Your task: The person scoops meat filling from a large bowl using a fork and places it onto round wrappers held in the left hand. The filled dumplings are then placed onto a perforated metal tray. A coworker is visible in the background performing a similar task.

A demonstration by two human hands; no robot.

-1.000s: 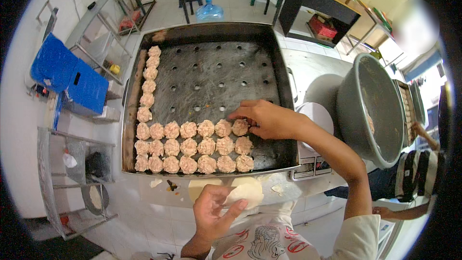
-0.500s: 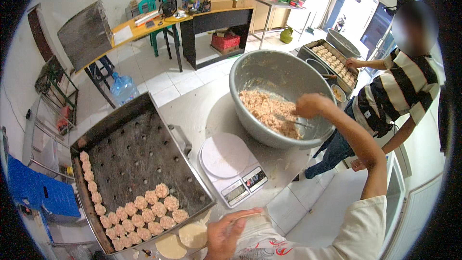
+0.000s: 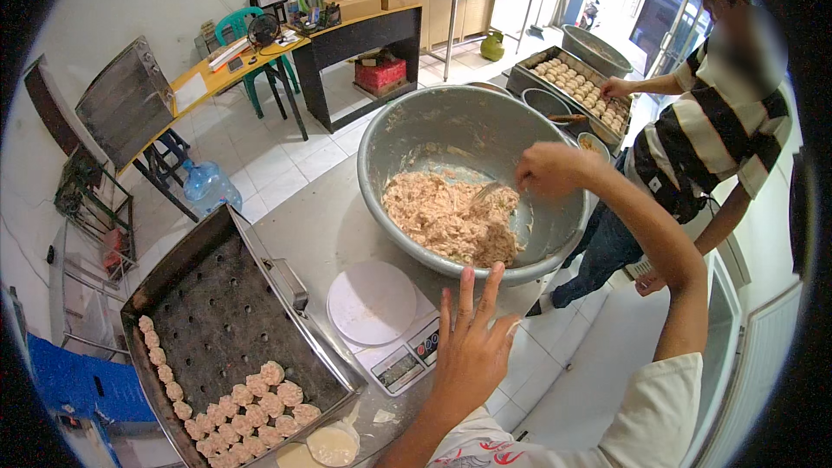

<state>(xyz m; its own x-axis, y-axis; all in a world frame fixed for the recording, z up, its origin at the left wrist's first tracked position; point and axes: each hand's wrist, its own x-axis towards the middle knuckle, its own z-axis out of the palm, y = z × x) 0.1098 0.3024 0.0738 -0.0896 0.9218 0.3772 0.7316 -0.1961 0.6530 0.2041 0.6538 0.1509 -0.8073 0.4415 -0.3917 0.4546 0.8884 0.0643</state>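
One large, round, grey bowl (image 3: 403,113), standing on a pale, smooth-topped bench (image 3: 312,225); inside, a loose mound of pinkish minced mixture (image 3: 438,212), heaped toward the near and left side, smears on the inner wall

Hands, right (image 3: 559,170): over the right part of the bowl, fingers drawn together, pinching the handle end of a thin metal utensil (image 3: 487,193), its other end at the mixture

Hands, left (image 3: 472,351): just at the near rim of the bowl, fingers spread and directed toward it; cannot tell whether anything lies beneath the palm

One white kitchen scale with round platform (image 3: 373,303), between bowl and tray, near the left hand

One dark, rectangular metal tray with perforated base (image 3: 230,295), left of the scale, tilted in view; on it, small, rounded, pinkish dumplings (image 3: 257,384), in close rows at the near end and one line along the left wall

Pale, thin, round dough sheets (image 3: 333,446), overlapping beside the near corner of the tray

One further dark tray (image 3: 520,81), beyond the bowl, full of similar dumplings; over it, one hand of a co-worker in black-and-white stripes (image 3: 711,121)
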